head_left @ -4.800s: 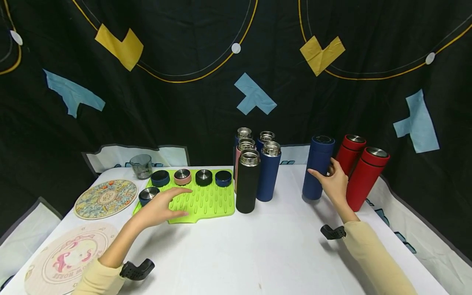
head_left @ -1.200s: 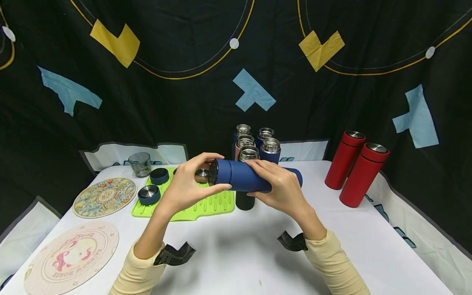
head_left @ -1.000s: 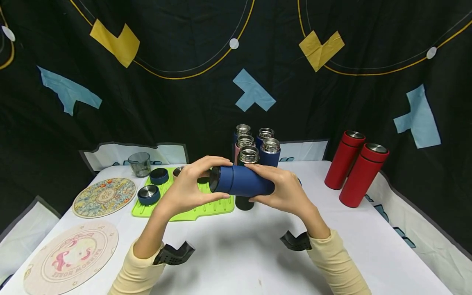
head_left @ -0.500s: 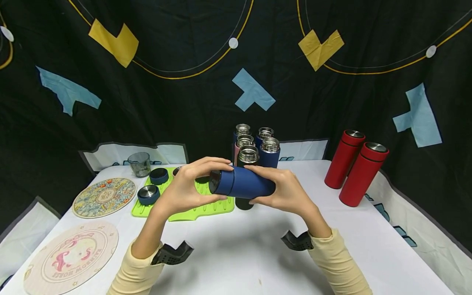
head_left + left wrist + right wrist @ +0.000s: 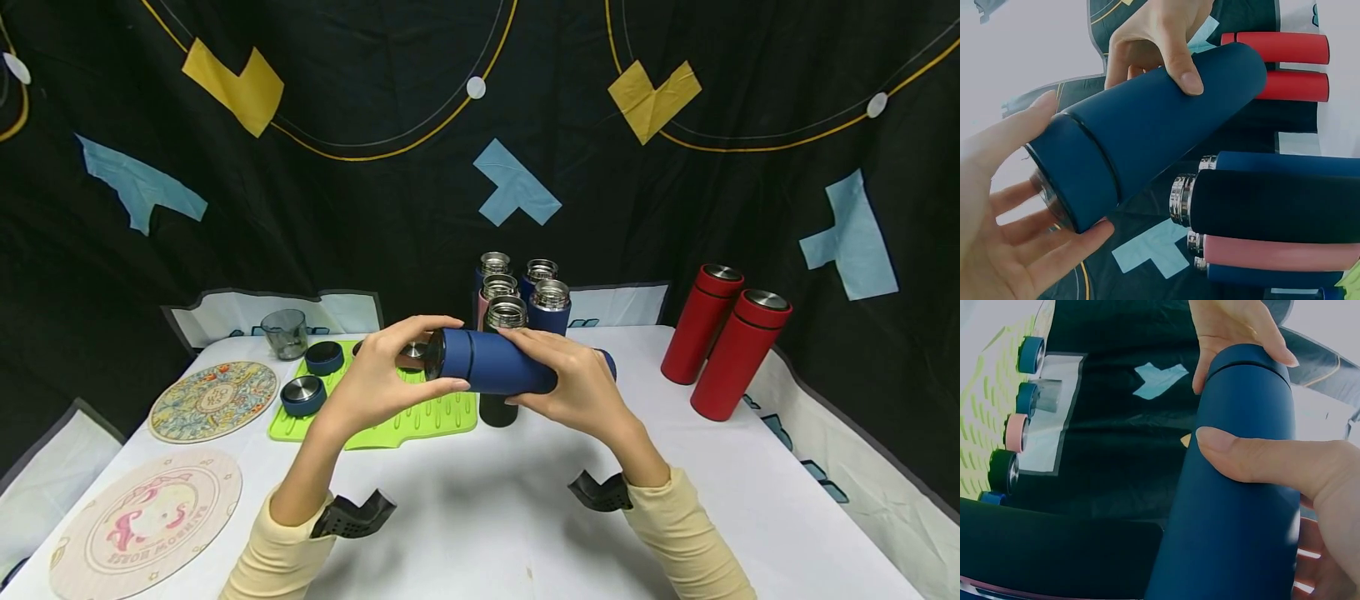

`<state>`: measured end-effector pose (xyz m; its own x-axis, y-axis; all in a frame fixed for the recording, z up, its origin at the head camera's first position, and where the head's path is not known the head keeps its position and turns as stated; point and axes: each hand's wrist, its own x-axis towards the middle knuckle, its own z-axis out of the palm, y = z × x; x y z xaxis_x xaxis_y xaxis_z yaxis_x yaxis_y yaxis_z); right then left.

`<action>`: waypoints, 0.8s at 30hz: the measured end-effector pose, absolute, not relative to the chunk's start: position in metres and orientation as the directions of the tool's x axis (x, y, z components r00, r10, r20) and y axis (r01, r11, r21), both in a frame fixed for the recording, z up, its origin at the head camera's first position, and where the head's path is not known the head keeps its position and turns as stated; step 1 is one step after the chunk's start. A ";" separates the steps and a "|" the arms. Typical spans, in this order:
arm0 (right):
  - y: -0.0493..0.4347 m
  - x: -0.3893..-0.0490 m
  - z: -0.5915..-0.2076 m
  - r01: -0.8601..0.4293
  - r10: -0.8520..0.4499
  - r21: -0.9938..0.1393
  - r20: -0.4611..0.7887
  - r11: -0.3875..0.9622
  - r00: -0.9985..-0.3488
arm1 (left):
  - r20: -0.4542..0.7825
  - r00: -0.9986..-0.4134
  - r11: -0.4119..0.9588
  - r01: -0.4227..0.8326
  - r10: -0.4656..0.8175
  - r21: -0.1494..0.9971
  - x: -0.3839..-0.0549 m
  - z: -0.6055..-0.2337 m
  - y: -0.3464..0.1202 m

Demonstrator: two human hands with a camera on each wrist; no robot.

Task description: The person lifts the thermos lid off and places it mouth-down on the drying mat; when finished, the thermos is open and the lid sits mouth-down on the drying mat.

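A blue thermos (image 5: 506, 364) is held off the table, lying sideways with its lid end to the left. My right hand (image 5: 581, 379) grips its body, the thumb laid along the side in the right wrist view. Around the blue thermos lid (image 5: 455, 354), the fingers and thumb of my left hand (image 5: 371, 379) are curled. A dark seam separates lid (image 5: 1075, 169) from body in the left wrist view, and the lid sits on the thermos. The hands cover part of the thermos.
Behind the hands stand several lidless bottles, a black bottle (image 5: 497, 410) foremost. Two red thermoses (image 5: 737, 358) stand at the right. Loose lids, including a blue lid (image 5: 303, 398), lie on a green mat (image 5: 442, 421). A glass (image 5: 286, 335) and round placemats (image 5: 213, 402) are left.
The thermos, upright at the right with my right hand on it, is now sideways at the centre. My left hand has come from over the mat to its lid. Lately the thermos only tilts slightly.
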<state>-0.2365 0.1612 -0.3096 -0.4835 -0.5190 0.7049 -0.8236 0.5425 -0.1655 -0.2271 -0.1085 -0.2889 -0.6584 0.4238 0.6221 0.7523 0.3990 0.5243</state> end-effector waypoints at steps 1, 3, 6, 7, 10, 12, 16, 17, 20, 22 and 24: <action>0.161 -0.236 -0.309 -0.823 -0.517 -0.167 0.706 0.543 -0.484 | 0.623 -0.646 0.391 0.763 0.441 0.515 -0.227 -0.289 -0.109; 0.162 -0.236 -0.308 -0.823 -0.514 -0.182 0.703 0.538 -0.491 | 0.627 -0.615 0.365 0.788 0.478 0.495 -0.227 -0.288 -0.110; 0.163 -0.236 -0.308 -0.824 -0.514 -0.219 0.690 0.522 -0.509 | 0.640 -0.564 0.323 0.825 0.522 0.464 -0.228 -0.287 -0.111; 0.164 -0.236 -0.308 -0.822 -0.514 -0.228 0.686 0.522 -0.516 | 0.645 -0.551 0.309 0.833 0.529 0.458 -0.228 -0.287 -0.111; 0.165 -0.236 -0.308 -0.820 -0.514 -0.257 0.673 0.512 -0.532 | 0.661 -0.528 0.290 0.848 0.533 0.443 -0.228 -0.286 -0.112; 0.165 -0.236 -0.308 -0.819 -0.512 -0.268 0.671 0.508 -0.537 | 0.669 -0.522 0.287 0.852 0.530 0.438 -0.229 -0.287 -0.112; 0.164 -0.236 -0.309 -0.823 -0.507 -0.254 0.684 0.508 -0.524 | 0.667 -0.546 0.308 0.837 0.507 0.451 -0.229 -0.287 -0.111; 0.164 -0.236 -0.309 -0.825 -0.507 -0.242 0.690 0.511 -0.516 | 0.663 -0.559 0.316 0.829 0.498 0.461 -0.229 -0.288 -0.111; 0.162 -0.236 -0.309 -0.824 -0.502 -0.192 0.712 0.533 -0.491 | 0.645 -0.608 0.343 0.794 0.464 0.502 -0.228 -0.288 -0.110; 0.161 -0.236 -0.310 -0.817 -0.499 -0.150 0.726 0.557 -0.474 | 0.629 -0.642 0.359 0.767 0.438 0.532 -0.227 -0.288 -0.110; 0.160 -0.236 -0.310 -0.803 -0.496 -0.102 0.739 0.587 -0.456 | 0.615 -0.673 0.373 0.740 0.412 0.559 -0.227 -0.289 -0.109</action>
<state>-0.2355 0.1604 -0.3102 -0.4560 -0.4959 0.7390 -0.8033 0.5868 -0.1019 -0.2273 -0.1087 -0.2888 -0.6726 0.4117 0.6149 0.7400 0.3735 0.5593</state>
